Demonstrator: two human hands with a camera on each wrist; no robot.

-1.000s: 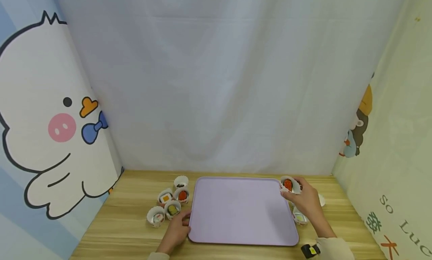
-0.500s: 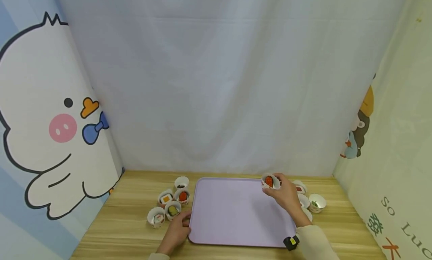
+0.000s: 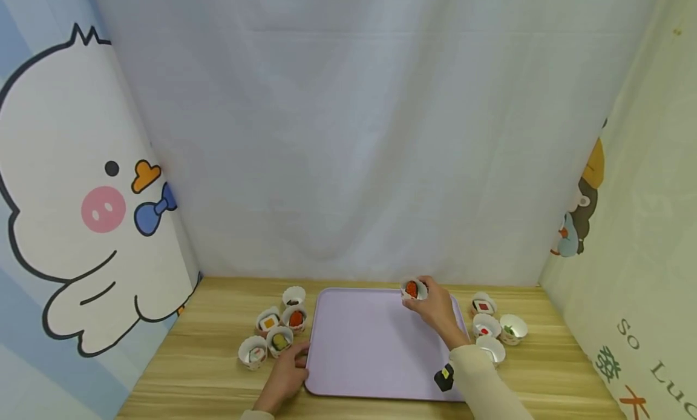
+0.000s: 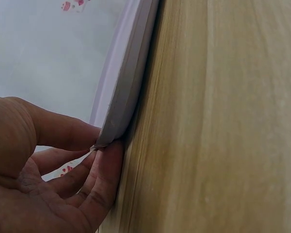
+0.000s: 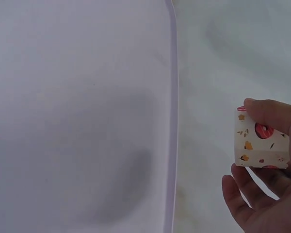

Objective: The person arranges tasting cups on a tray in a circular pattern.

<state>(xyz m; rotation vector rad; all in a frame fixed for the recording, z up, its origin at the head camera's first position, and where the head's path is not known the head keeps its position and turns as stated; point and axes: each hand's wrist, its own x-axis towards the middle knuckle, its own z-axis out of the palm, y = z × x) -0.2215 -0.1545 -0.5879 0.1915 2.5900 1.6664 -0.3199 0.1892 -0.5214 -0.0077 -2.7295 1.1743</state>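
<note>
My right hand (image 3: 435, 306) grips a small paper cupcake cup (image 5: 261, 141) printed with donuts, over the far edge of a lilac tray (image 3: 376, 347). In the head view, a piece of orange-red toy sushi (image 3: 411, 288) shows inside that cup. At the tray's left edge, my left hand (image 3: 285, 374) pinches the rim, thumb on one side and fingertips against the other, as the left wrist view shows. Just beyond the left hand stands a cup with a green-topped piece (image 3: 279, 341).
Several more paper cups stand left of the tray, among them one with a red piece (image 3: 296, 318) and one with a yellow-and-white piece (image 3: 267, 322). Right of the tray is another group, including a cup with green bits (image 3: 512, 330). A white curtain (image 3: 348, 166) hangs behind the wooden table (image 3: 207, 396).
My right hand has carried the cup leftward from the tray's far right corner along its far edge, uncovering the right-hand cups. My left hand stays at the tray's left rim.
</note>
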